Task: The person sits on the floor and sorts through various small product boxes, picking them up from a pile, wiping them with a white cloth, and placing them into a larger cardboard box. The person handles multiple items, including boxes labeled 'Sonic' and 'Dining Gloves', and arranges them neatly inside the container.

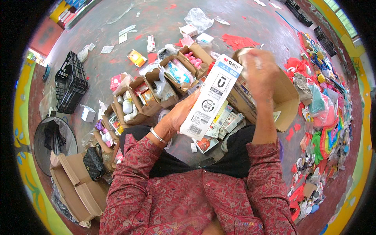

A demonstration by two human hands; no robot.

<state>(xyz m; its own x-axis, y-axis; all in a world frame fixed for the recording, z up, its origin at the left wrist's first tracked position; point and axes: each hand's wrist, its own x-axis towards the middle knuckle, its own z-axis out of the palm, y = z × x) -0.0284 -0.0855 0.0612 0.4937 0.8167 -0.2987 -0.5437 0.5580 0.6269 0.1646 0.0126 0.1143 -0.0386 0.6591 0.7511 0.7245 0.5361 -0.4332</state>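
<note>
My left hand (185, 111) grips a long white carton (214, 96) with a pale blue band and black print, held tilted in front of me. My right hand (258, 68) is raised beyond the carton, over an open cardboard box (288, 98). Motion smears its fingers, and something whitish shows beside them; whether they hold it I cannot tell. Several small boxes (231, 122) lie between my knees, partly hidden by the carton.
Small cardboard trays (139, 100) of mixed goods stand in a row ahead to the left. Black crates (71, 82), a round mesh basket (55, 135) and an opened cardboard box (80, 186) sit at left. A heap of colourful items (323, 129) lines the right side.
</note>
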